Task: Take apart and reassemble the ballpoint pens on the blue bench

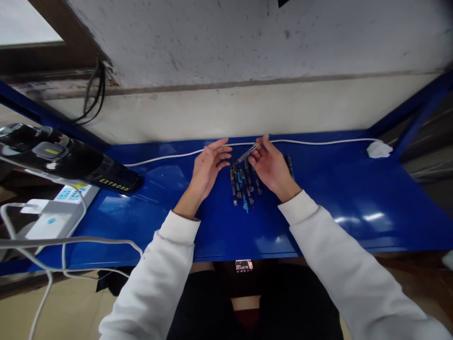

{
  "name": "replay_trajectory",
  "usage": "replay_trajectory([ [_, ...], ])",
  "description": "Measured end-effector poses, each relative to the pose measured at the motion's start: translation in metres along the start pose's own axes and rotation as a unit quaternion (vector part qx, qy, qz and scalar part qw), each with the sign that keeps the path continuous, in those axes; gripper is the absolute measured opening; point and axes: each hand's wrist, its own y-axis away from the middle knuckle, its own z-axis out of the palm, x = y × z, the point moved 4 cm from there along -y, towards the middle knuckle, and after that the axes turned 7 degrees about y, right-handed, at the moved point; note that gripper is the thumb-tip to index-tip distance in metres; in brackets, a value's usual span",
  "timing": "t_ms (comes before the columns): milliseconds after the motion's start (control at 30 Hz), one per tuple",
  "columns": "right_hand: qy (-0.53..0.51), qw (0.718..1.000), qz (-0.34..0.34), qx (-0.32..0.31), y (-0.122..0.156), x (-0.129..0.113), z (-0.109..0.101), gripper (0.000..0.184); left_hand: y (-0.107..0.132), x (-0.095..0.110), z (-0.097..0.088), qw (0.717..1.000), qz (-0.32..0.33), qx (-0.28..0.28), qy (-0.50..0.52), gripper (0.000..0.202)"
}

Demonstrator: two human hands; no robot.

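Observation:
My right hand (271, 165) pinches a slim pen (247, 154) with a clear, greyish barrel, tilted so that its lower end points left. To its left, my left hand (209, 166) is held above the shelf with its fingers apart and nothing in them. Between and below my hands lies a loose group of several dark pens (233, 186), side by side on the blue shelf. Among them is a bright blue pen (242, 184). One more dark pen (289, 165) lies just right of my right hand, partly hidden by it.
A white cable (318, 142) runs along the back of the blue metal shelf (347, 189) to a white lump (379, 149) at right. At left, a black device marked EXTRORD (88, 163) lies by a white power strip (53, 222) with loose cords. A wall stands behind.

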Motion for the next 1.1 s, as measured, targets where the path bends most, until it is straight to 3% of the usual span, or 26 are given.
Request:
replay_trajectory([
  [100,-0.024,1.000,0.004,-0.007,-0.005,-0.005,-0.003,0.037,-0.004,0.006,-0.009,0.998,-0.005,0.059,0.010,0.086],
  [200,-0.034,0.999,0.001,-0.013,-0.004,-0.008,-0.001,0.038,-0.008,0.012,-0.019,0.997,0.002,0.079,0.020,0.083],
  [400,0.015,0.999,0.001,-0.035,-0.001,-0.010,-0.011,0.057,-0.009,0.013,-0.022,0.997,0.008,0.078,0.010,0.079],
  [500,0.015,1.000,-0.010,-0.016,-0.001,-0.011,-0.023,0.067,-0.008,0.012,-0.019,0.997,0.008,0.076,0.007,0.080],
  [633,-0.009,0.999,-0.025,0.019,-0.001,-0.012,-0.032,0.065,-0.007,0.012,-0.016,0.997,0.005,0.070,0.008,0.078],
  [767,-0.039,0.999,-0.036,0.004,0.000,-0.014,-0.032,0.063,-0.006,0.009,-0.012,0.997,0.009,0.070,0.010,0.072],
  [967,-0.020,0.999,-0.041,-0.001,0.001,-0.013,-0.032,0.063,-0.001,-0.001,-0.003,0.989,0.054,0.039,-0.130,0.050],
  [1100,-0.041,0.997,-0.057,-0.019,-0.002,-0.012,-0.033,0.062,0.001,-0.007,0.000,0.956,0.104,-0.014,-0.276,0.030],
])
